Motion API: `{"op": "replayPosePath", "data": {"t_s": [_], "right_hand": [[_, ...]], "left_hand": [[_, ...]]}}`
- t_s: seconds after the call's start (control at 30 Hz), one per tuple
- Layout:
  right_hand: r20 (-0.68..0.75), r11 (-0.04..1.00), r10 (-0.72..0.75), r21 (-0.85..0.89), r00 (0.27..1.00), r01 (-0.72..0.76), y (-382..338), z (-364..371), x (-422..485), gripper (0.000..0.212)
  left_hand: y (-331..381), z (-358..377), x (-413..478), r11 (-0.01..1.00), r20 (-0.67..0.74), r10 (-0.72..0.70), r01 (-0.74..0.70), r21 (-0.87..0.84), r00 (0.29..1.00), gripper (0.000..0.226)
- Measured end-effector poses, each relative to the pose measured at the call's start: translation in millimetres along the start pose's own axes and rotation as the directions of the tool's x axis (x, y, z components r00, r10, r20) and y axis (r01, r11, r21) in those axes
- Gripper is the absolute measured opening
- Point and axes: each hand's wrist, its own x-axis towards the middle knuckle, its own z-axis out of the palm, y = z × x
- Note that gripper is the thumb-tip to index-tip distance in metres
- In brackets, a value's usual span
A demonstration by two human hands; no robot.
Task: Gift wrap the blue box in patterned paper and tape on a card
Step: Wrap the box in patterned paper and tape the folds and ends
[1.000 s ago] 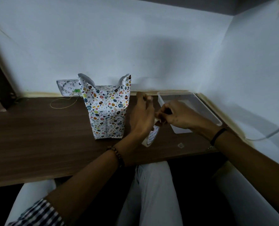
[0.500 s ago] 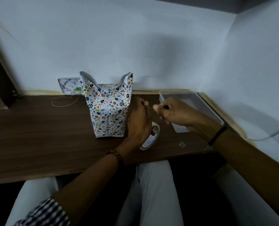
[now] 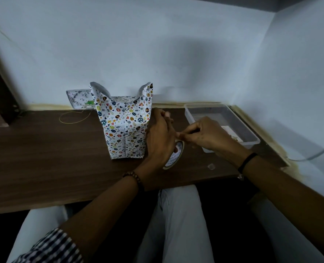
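A dark wooden desk (image 3: pixel 43 158) spans the frame's middle; at its centre the box wrapped in patterned paper (image 3: pixel 124 128) stands upright, top flaps unfolded; a clear plastic tray (image 3: pixel 252 143) sits at right; the left hand (image 3: pixel 160 141) is clamped on a tape roll (image 3: pixel 174 155) just right of the box; the right hand (image 3: pixel 204 134) has its fingertips pinched together at the roll's edge, on what I cannot tell.
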Motion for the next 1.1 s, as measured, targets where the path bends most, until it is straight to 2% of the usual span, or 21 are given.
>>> {"op": "replayPosePath", "data": {"t_s": [0.07,0.13,0.33,0.47,0.57,0.63,0.73,0.83,0.97,1.1], "right_hand": [[-0.043,0.996,0.031,0.084,0.999,-0.027,-1,2,-1,0.018],[-0.053,0.995,0.049,0.091,0.997,-0.044,-2,3,-1,0.017],[0.046,0.950,-0.025,-0.311,0.999,0.038,-8,11,-3,0.020],[0.104,0.929,-0.009,-0.367,0.995,0.047,-3,14,-3,0.016],[0.104,0.941,0.055,-0.338,0.993,-0.017,5,17,4,0.021],[0.123,0.964,0.119,-0.251,0.985,-0.085,8,18,7,0.027],[0.166,0.964,0.237,0.082,0.957,-0.253,8,14,7,0.028],[0.253,0.802,0.347,0.419,0.903,-0.426,11,9,7,0.022],[0.292,0.693,0.386,0.534,0.875,-0.484,20,-1,10,0.019],[0.281,0.666,0.416,0.554,0.865,-0.500,27,-13,13,0.025]], "left_hand": [[1,1,0,0.999,-0.035,0.029,-0.028,0.024,0.999,0.018],[1,2,-1,0.997,-0.059,0.059,-0.056,0.052,0.997,0.017],[-1,4,-5,0.996,-0.006,0.027,-0.027,0.084,1.000,0.019],[-6,3,-2,0.999,0.045,0.052,-0.053,0.007,0.998,0.017],[-8,2,-3,0.998,0.044,0.066,-0.066,0.001,0.997,0.015],[-9,2,-4,0.999,0.047,0.055,-0.055,-0.004,0.997,0.016],[-11,1,-6,0.999,0.051,0.040,-0.038,-0.024,0.998,0.016],[-9,1,-6,0.999,0.045,0.041,-0.040,-0.026,0.998,0.013],[-4,2,-4,0.998,0.031,0.038,-0.037,-0.043,0.999,0.013],[3,1,-3,0.994,0.023,0.045,-0.042,-0.103,0.999,0.011]]}}
